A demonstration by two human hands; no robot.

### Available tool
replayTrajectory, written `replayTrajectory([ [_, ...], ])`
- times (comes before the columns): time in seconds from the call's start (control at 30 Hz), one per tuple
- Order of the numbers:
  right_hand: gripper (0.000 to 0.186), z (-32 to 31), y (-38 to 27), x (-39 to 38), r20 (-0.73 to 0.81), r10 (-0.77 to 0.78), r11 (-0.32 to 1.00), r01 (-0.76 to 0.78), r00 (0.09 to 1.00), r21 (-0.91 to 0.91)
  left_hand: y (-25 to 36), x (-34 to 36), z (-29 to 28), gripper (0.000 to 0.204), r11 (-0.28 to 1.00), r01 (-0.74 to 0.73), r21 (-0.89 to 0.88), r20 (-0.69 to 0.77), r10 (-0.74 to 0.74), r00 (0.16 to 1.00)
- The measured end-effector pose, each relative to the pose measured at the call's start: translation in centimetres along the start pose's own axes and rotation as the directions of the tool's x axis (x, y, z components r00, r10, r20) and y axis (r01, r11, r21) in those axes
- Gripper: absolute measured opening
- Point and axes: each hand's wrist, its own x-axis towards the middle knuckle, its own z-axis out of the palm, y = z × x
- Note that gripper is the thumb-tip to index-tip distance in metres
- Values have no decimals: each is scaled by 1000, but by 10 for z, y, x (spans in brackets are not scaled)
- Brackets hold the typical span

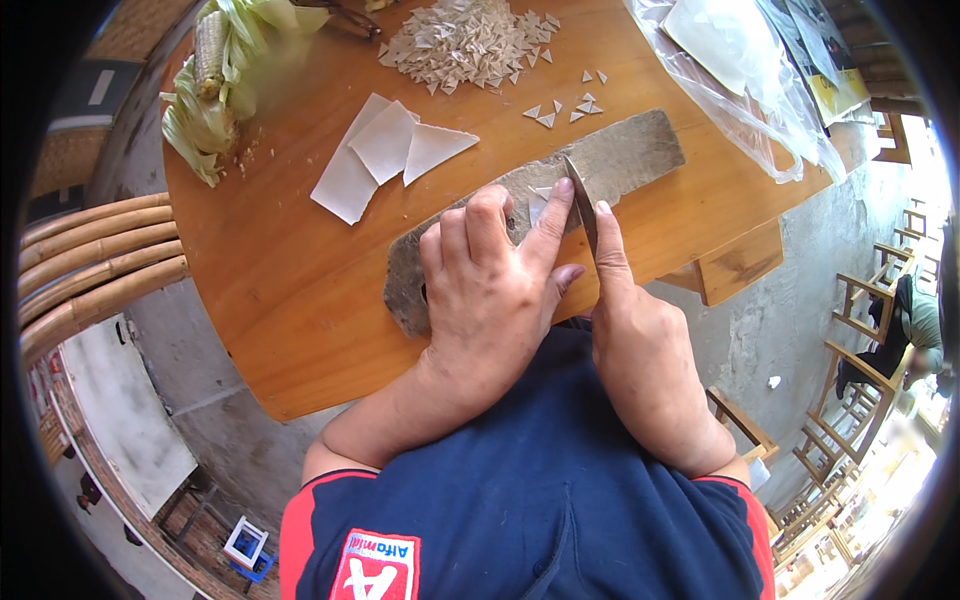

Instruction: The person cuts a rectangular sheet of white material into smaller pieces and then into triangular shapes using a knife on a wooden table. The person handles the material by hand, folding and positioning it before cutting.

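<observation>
A long grey board (pixel 640 148), worn at its edges, lies slantwise on the wooden table. My left hand (pixel 485 285) rests over it with curled fingers; the index finger stretches forward and pins a small thin white sheet piece (pixel 538 203) to the board. In my right hand (pixel 640 335) is a knife (pixel 584 195), its blade pointing away from me beside my left fingertip and my right index finger along it. The handle is hidden in my grip. Larger white sheets (pixel 350 180) overlap just beyond the board. Several cut triangles (pixel 589 98) lie past its far edge.
A heap of small whitish triangles (pixel 460 48) covers the table's far middle. Corn in its husk (pixel 210 60) lies at the far left. A clear plastic bag (pixel 745 80) with white sheets is at the far right. Beside the table stands a bamboo bench (pixel 105 255); wooden chairs (pixel 855 380) are further right.
</observation>
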Motion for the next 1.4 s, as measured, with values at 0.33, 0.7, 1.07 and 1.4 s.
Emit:
replayTrajectory([
  [0.33, 68, -20, 29, -10, -54, 12, 984, -2, 998, 178, -6, -6, -2, 70, 996, 0, -90, -18, -2, 1000],
  [0.7, 77, -34, 65, 3, -72, -223, 961, 207, 972, -183, -5, -13, -6, 65, 993, 15, -115, -20, -18, 1000],
  [1.07, 77, -50, 79, 24, -22, -343, 902, 322, 939, -288, 0, -16, 4, 69, 999, 1, -45, -71, -4, 997],
  [1.4, 74, -69, 88, 30, 95, -367, 851, 375, 925, -368, 2, -17, 2, 73, 993, 66, -97, -49, -71, 996],
])
